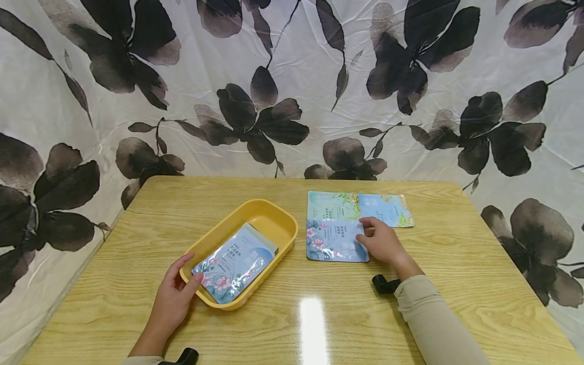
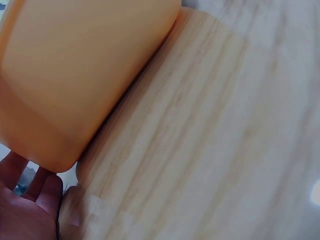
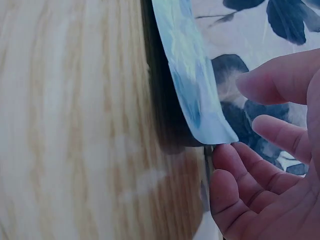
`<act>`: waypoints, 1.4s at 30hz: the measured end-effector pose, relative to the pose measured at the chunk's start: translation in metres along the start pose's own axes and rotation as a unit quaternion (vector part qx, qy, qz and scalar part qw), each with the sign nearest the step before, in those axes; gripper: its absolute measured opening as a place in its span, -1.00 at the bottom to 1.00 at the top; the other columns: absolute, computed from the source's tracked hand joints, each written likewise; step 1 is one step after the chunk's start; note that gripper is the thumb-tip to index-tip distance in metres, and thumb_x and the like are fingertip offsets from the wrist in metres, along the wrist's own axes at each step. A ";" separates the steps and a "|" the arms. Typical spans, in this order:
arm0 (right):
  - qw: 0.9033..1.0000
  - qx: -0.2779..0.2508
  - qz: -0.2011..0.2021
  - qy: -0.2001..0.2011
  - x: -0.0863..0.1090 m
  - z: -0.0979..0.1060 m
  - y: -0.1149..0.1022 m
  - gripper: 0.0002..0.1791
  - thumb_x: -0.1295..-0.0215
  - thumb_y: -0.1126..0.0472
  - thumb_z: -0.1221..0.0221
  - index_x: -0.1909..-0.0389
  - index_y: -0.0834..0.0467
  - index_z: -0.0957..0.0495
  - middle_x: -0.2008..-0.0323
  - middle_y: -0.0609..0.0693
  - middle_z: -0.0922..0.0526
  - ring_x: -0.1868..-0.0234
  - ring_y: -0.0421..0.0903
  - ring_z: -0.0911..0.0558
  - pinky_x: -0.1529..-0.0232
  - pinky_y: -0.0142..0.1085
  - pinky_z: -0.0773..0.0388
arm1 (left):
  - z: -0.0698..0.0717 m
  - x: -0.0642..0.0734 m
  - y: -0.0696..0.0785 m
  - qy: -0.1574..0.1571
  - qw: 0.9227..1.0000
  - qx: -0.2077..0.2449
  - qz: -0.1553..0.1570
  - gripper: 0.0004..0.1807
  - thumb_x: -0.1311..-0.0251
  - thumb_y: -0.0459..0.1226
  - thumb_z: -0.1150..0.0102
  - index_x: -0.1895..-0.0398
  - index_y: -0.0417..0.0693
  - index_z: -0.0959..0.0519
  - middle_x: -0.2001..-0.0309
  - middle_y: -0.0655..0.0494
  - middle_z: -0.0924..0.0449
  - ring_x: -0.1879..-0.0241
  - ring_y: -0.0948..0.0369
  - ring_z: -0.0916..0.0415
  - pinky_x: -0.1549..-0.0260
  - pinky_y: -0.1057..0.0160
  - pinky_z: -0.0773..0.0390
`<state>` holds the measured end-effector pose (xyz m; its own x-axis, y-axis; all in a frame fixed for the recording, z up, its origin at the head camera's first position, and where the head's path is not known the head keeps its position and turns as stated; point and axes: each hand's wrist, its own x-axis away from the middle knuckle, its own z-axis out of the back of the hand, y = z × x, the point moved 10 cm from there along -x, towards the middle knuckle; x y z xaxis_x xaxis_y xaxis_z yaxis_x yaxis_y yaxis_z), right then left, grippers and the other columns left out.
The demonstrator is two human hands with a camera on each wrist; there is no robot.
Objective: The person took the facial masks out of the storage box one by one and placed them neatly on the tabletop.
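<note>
From the head, the yellow tray [image 1: 274, 220] sits on the wooden table [image 1: 255, 334], a blue flowered packet [image 1: 237, 268] lying in its near end, at least one more beneath. The left hand [image 1: 175, 291] pinches the tray's near left corner, thumb over the rim, fingers outside. Right of the tray lie a green packet [image 1: 333, 205], a blue-and-yellow packet [image 1: 385, 209] farther right, and, nearer the person, a pink-flowered packet [image 1: 333, 241], whose right edge the right hand [image 1: 388, 246] touches.

From the left wrist, fingers [image 2: 47, 192] meet the underside of the tray's corner.

From the right wrist, the right hand's fingers stand spread, one fingertip against a packet edge; which packet, I cannot tell.
</note>
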<state>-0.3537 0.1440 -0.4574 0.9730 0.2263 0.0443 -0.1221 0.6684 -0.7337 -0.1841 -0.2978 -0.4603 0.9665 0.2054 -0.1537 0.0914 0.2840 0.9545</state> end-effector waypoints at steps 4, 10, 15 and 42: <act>1.000 -0.009 0.001 0.001 0.001 0.003 -0.002 -0.46 -0.40 0.21 -0.18 -0.34 0.30 -0.37 -0.26 0.29 -0.45 -0.16 0.21 -0.54 -0.10 0.04 -0.51 | 0.000 0.000 0.000 0.000 1.000 -0.004 0.001 -0.44 -0.46 -0.37 -0.07 -0.43 -0.33 -0.18 -0.36 -0.40 -0.15 -0.06 0.54 -0.34 0.06 0.65 -0.39; 0.998 -0.056 0.038 -0.001 0.005 0.006 -0.021 -0.41 -0.39 0.22 -0.20 -0.39 0.29 -0.33 -0.33 0.26 -0.41 -0.23 0.19 -0.50 -0.09 0.02 -0.54 | 0.001 0.000 -0.001 0.000 1.000 -0.008 0.004 -0.44 -0.46 -0.36 -0.08 -0.44 -0.30 -0.18 -0.35 -0.39 -0.17 -0.05 0.52 -0.35 0.07 0.64 -0.40; 0.988 -0.128 0.083 -0.031 0.007 0.001 -0.048 -0.36 -0.39 0.29 -0.22 -0.43 0.31 -0.27 -0.38 0.28 -0.34 -0.30 0.21 -0.44 -0.11 0.02 -0.55 | 0.000 0.000 -0.002 -0.002 1.000 -0.004 0.010 -0.44 -0.47 -0.35 -0.08 -0.44 -0.29 -0.18 -0.35 -0.38 -0.18 -0.04 0.51 -0.36 0.09 0.63 -0.42; 0.946 -0.079 0.213 -0.230 -0.001 -0.113 -0.210 -0.41 -0.37 0.26 -0.27 -0.40 0.21 -0.38 -0.37 0.07 -0.41 -0.33 0.04 -0.44 -0.25 -0.16 -0.45 | 0.001 0.000 -0.001 -0.005 1.000 0.006 -0.007 -0.45 -0.47 -0.36 -0.06 -0.44 -0.31 -0.18 -0.36 -0.41 -0.16 -0.07 0.54 -0.35 0.06 0.63 -0.41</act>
<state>-0.3073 -0.0770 -0.3804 0.6502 0.7596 -0.0146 -0.4172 0.3409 -0.8425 -0.1842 -0.2988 -0.4615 0.9677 0.1917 -0.1635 0.1070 0.2748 0.9555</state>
